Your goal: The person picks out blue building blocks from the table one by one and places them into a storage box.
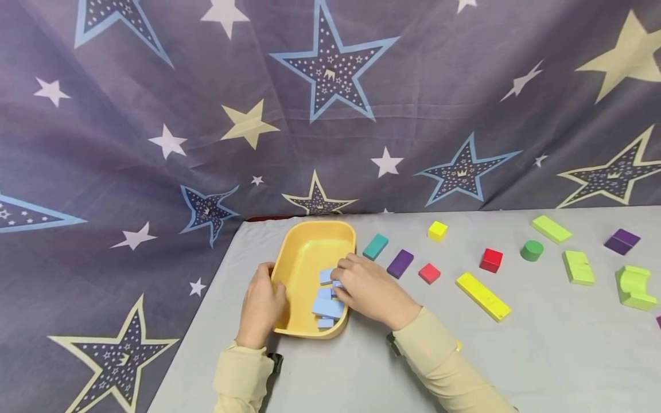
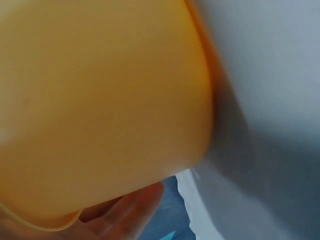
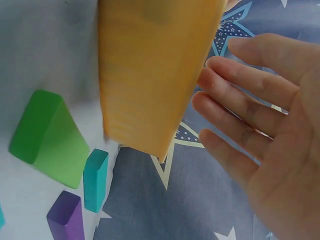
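A yellow tray (image 1: 296,275) stands at the left of the table, with several light blue blocks (image 1: 327,308) lying loose in its right part. My left hand (image 1: 260,304) grips its left rim, thumb inside and fingers on the outer wall. In the left wrist view that wall (image 2: 100,110) covers most of the picture, with fingers (image 2: 135,210) below it. My right hand (image 1: 369,287) is over the tray's right rim, fingertips close by a blue block. In the right wrist view its fingers (image 3: 240,105) are loosely extended, and nothing shows between them.
Right of the tray lie a teal block (image 1: 375,246), a purple block (image 1: 400,264) and a red block (image 1: 429,273). Farther right are a long yellow block (image 1: 482,296), a green cylinder (image 1: 532,250) and several others. A green block (image 3: 50,137) shows beside the tray in the right wrist view.
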`<state>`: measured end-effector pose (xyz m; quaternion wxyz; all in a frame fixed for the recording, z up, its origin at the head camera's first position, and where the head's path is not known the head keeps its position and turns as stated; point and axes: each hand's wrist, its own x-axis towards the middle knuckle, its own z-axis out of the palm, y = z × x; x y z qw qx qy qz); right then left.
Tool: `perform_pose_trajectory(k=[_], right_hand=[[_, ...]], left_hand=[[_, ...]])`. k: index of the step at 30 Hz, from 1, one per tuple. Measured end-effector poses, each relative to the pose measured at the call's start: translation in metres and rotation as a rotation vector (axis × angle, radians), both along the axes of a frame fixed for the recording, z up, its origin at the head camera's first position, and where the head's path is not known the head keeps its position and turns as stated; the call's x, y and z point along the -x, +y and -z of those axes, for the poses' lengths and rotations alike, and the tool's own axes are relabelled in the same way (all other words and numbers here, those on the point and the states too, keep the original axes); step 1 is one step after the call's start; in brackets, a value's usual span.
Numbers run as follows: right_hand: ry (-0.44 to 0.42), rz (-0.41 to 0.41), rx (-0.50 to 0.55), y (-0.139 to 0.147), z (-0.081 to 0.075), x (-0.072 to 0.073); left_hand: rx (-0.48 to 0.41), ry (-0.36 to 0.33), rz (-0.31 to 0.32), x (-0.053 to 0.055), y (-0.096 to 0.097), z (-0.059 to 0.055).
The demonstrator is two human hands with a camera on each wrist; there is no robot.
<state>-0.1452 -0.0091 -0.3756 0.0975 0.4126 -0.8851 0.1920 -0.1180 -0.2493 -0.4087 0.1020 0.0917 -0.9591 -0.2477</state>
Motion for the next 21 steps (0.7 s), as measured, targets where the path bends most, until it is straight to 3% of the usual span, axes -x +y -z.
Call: perform_pose_trajectory(k=[9,21], right_hand=[[0.013,0.009,0.012,0.003,-0.004,-0.002],[-0.044,0.048,0.044,0.014,-0.013,-0.003]], left_hand=[[0.015,0.068,0.009,-0.002,0.003,-0.005],[0.053,0.173,0.051,-0.006,0.016,-0.017]])
